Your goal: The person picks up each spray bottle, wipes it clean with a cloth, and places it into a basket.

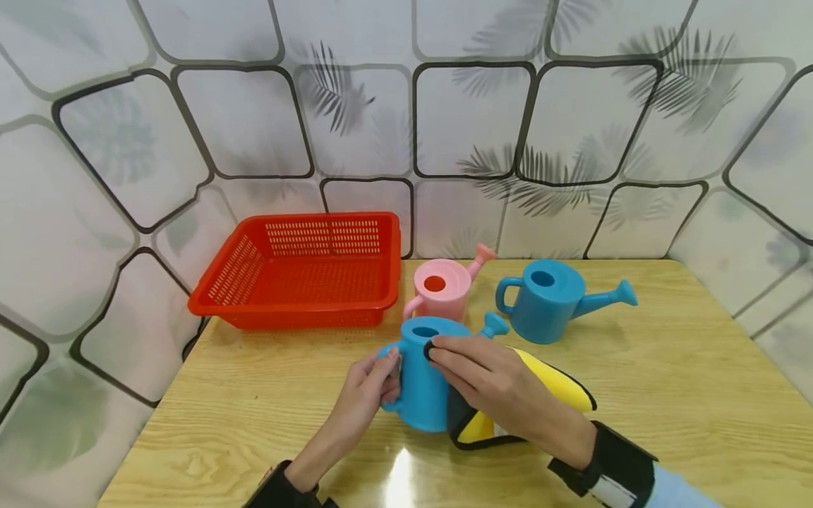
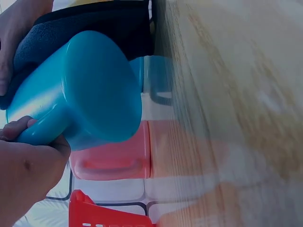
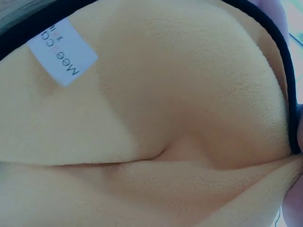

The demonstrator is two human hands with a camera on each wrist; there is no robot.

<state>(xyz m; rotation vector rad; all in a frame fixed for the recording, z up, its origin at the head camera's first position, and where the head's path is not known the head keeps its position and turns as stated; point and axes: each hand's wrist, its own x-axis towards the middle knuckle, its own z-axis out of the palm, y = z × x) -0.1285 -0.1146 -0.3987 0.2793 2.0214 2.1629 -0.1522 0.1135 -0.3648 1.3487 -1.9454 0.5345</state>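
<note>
My left hand (image 1: 365,388) grips the handle of a blue watering can (image 1: 422,395). The left wrist view shows the can's base (image 2: 102,90) tilted and raised off the tabletop. A two-sided cloth, yellow and dark grey with a black edge (image 1: 559,384), drapes beneath my right hand (image 1: 502,381). Those right fingers pinch its edge and press it against the can's side near the top. Filling the right wrist view is the cloth's yellow face (image 3: 189,94), with a white label (image 3: 61,54) near one border. The can's spout is partly hidden behind the right hand.
A pink watering can (image 1: 444,296) stands just behind the held one. Another blue watering can (image 1: 549,303) is to its right, spout pointing right. At the back left sits a red plastic basket (image 1: 295,310) on the wooden table (image 1: 254,423). Patterned curtain-like walls (image 1: 356,127) surround the table.
</note>
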